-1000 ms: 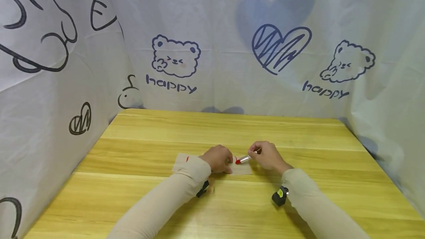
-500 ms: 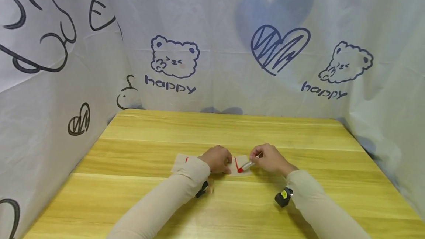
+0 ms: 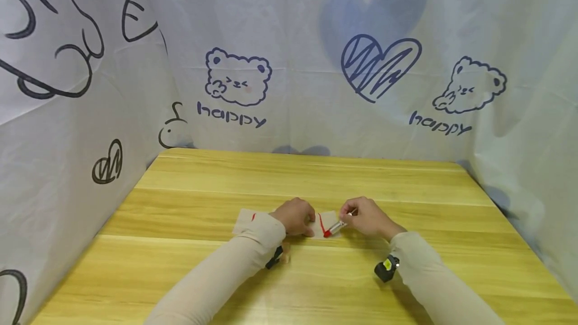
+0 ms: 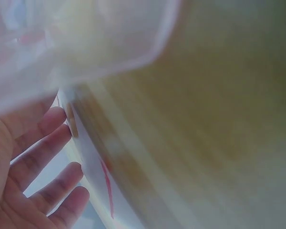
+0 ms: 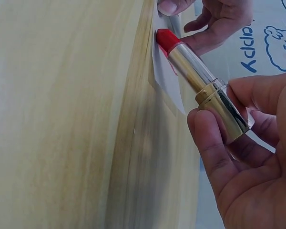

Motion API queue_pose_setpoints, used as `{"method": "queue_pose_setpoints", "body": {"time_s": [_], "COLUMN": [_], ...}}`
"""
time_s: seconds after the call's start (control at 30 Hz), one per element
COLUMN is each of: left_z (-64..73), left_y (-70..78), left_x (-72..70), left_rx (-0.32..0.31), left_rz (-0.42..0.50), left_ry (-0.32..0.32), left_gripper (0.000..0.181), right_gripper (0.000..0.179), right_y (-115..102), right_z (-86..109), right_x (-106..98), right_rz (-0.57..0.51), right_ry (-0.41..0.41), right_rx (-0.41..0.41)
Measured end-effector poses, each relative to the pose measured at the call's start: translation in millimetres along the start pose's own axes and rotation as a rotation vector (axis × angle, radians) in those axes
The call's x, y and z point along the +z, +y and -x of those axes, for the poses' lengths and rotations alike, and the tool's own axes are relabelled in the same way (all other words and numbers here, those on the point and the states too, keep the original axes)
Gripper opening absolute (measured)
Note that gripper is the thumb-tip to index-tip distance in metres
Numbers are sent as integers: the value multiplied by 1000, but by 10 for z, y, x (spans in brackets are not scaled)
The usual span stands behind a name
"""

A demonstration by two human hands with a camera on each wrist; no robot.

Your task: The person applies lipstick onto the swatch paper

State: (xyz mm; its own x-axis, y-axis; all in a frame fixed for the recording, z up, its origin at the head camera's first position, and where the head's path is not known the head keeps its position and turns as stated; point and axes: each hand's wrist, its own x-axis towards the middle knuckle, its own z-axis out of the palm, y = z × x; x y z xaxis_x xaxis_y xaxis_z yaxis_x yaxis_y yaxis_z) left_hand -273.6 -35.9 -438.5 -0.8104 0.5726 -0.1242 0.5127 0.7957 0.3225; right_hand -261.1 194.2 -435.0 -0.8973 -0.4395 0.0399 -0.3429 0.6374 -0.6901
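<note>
In the head view a pale strip of paper (image 3: pixel 242 220) lies on the table, with a short red mark (image 3: pixel 254 217) at its left end and a longer red line (image 3: pixel 321 221) at its right. My left hand (image 3: pixel 294 216) rests on the middle of the strip, its fingers spread and fairly straight in the left wrist view. My right hand (image 3: pixel 368 218) pinches a red lipstick (image 5: pixel 196 74) by its gold base between thumb and fingers. The lipstick tilts, and its red tip (image 5: pixel 167 39) touches the paper at the line's lower end. The paper under my left hand is hidden.
The wood-grain table (image 3: pixel 316 179) stretches around the hands. White cloth with dark drawings (image 3: pixel 289 89) hangs behind it and at both sides. A blurred translucent pale shape (image 4: pixel 100 43) covers the upper left of the left wrist view.
My right hand has drawn the lipstick a little toward me, and the red line on the right of the paper has grown longer. My left hand has stayed in place.
</note>
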Motion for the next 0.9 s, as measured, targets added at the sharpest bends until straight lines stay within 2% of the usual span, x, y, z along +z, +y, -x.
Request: {"method": "queue_pose_setpoints", "body": {"time_s": [0.37, 0.6, 0.9], "left_z": [46, 51, 87], "left_y": [29, 13, -63], "left_x": [-55, -70, -96], "left_rx": [7, 0, 3], "left_rz": [-21, -23, 53], "left_ry": [-14, -21, 5], "left_gripper": [34, 32, 38], "right_gripper": [9, 8, 11], "right_y": [-27, -35, -72], "right_z": [28, 16, 26], "right_x": [-39, -57, -72], "right_rz": [-63, -105, -197], "right_ry": [31, 64, 110], "right_rx": [26, 74, 78]}}
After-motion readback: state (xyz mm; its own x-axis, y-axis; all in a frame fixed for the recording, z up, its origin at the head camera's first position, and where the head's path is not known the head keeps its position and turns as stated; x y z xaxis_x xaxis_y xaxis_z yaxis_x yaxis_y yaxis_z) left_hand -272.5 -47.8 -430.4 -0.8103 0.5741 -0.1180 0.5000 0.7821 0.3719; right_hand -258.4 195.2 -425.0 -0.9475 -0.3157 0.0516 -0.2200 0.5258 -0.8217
